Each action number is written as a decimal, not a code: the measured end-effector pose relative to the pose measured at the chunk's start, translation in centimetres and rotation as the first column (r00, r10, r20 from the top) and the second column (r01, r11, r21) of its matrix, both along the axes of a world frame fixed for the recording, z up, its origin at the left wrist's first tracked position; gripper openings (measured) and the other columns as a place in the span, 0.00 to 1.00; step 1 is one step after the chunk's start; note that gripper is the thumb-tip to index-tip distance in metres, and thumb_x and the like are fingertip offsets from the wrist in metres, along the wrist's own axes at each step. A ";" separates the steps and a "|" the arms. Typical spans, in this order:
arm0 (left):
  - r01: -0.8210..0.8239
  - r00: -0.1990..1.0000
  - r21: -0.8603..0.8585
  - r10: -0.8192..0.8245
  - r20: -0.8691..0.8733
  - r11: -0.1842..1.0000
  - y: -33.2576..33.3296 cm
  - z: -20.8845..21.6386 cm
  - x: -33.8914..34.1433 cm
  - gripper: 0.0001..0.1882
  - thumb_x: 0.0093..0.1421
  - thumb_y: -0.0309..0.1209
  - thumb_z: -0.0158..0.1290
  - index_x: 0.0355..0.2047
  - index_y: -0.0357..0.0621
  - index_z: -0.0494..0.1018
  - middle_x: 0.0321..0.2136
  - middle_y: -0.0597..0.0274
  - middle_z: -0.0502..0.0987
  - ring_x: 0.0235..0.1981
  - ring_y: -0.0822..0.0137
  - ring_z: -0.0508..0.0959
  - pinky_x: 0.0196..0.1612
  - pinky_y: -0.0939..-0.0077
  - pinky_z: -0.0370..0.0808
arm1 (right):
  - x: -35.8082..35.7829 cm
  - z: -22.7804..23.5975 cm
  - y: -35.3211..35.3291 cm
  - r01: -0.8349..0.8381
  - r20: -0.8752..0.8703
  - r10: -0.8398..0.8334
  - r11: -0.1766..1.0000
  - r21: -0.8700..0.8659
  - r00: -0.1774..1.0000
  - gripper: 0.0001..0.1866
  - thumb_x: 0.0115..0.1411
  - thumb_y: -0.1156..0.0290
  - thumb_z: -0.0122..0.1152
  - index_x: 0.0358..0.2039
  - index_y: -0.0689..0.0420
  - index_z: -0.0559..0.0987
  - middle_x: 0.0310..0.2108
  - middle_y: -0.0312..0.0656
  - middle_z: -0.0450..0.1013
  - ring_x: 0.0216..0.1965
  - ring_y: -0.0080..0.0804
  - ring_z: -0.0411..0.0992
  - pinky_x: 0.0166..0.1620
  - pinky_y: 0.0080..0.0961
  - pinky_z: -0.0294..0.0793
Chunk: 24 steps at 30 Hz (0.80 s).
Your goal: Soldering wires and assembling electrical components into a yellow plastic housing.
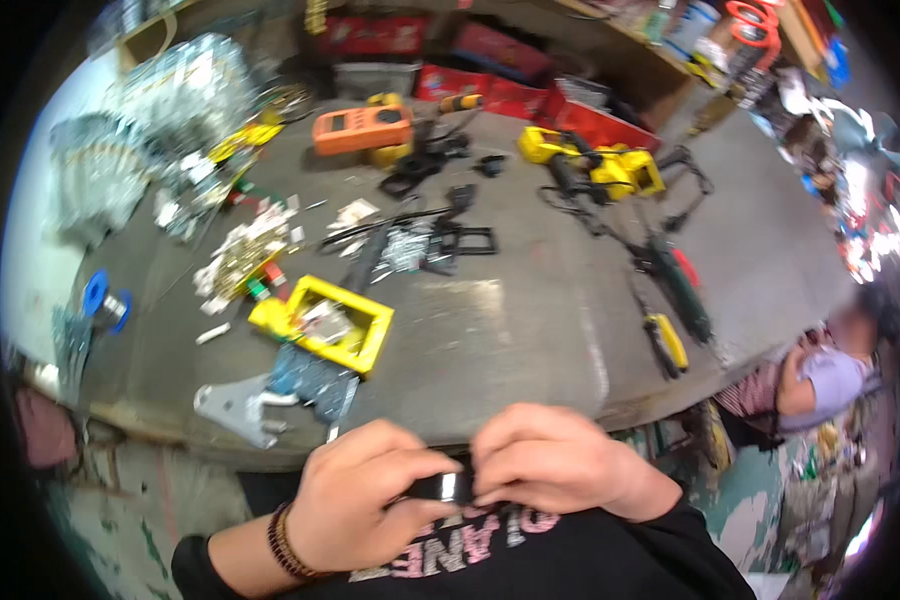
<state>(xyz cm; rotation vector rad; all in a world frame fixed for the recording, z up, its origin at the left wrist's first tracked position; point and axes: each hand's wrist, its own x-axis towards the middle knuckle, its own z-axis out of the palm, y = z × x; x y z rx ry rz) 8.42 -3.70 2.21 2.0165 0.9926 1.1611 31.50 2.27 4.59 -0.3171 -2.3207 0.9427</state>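
Close to my body, just off the table's front edge, my left hand (370, 500) and my right hand (550, 460) meet around a small shiny black part (442, 487). My left thumb and forefinger pinch one side of it. The right fingers are bent and close against its other side; its exact kind is hard to make out. Beyond my left hand lie a grey metal bracket (232, 405) and a dark blue flat piece (312, 382). A yellow rectangular frame (370, 340) with small white pieces inside it sits just behind them.
On the grey table (500, 350) lie an orange meter (362, 130), yellow housings (620, 172), a green screwdriver-like tool (678, 290), yellow-handled pliers (665, 345) and a blue spool (107, 300). Red bins (595, 122) line the back. Another person (830, 375) sits at the right.
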 end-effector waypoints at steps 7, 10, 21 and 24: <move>-0.110 0.986 -0.285 0.140 0.088 0.952 -0.4 -0.5 0.0 0.16 0.59 0.39 0.60 0.35 0.35 0.78 0.28 0.59 0.74 0.30 0.68 0.73 0.35 0.76 0.69 | 1.0 -0.2 -0.1 0.000 -0.065 0.003 0.999 0.039 0.998 0.07 0.55 0.77 0.68 0.32 0.59 0.77 0.36 0.40 0.70 0.31 0.38 0.72 0.32 0.31 0.72; -0.107 0.994 -0.098 0.107 -0.008 0.989 -0.3 -1.6 0.9 0.15 0.61 0.35 0.58 0.42 0.35 0.76 0.32 0.53 0.78 0.33 0.62 0.78 0.39 0.72 0.73 | 1.4 -0.8 -0.6 -0.015 -0.125 -0.006 0.986 -0.165 0.992 0.06 0.60 0.75 0.65 0.32 0.59 0.75 0.36 0.40 0.68 0.32 0.36 0.69 0.34 0.28 0.70; 0.299 0.942 0.376 -0.208 -0.263 0.877 1.4 1.9 4.9 0.13 0.57 0.16 0.54 0.42 0.38 0.70 0.32 0.48 0.76 0.29 0.49 0.77 0.30 0.63 0.73 | 3.0 -1.9 -1.6 0.126 -0.173 -0.171 0.961 -0.248 0.970 0.06 0.62 0.74 0.61 0.33 0.59 0.72 0.36 0.42 0.65 0.34 0.35 0.66 0.37 0.29 0.68; 0.315 0.936 0.298 -0.243 -0.254 0.901 1.4 1.3 5.2 0.11 0.57 0.19 0.56 0.41 0.40 0.73 0.28 0.49 0.76 0.25 0.49 0.75 0.26 0.61 0.70 | 3.8 -2.3 -1.6 0.186 -0.224 -0.224 0.966 -0.179 0.949 0.06 0.62 0.74 0.60 0.33 0.59 0.71 0.36 0.42 0.65 0.33 0.38 0.66 0.37 0.30 0.67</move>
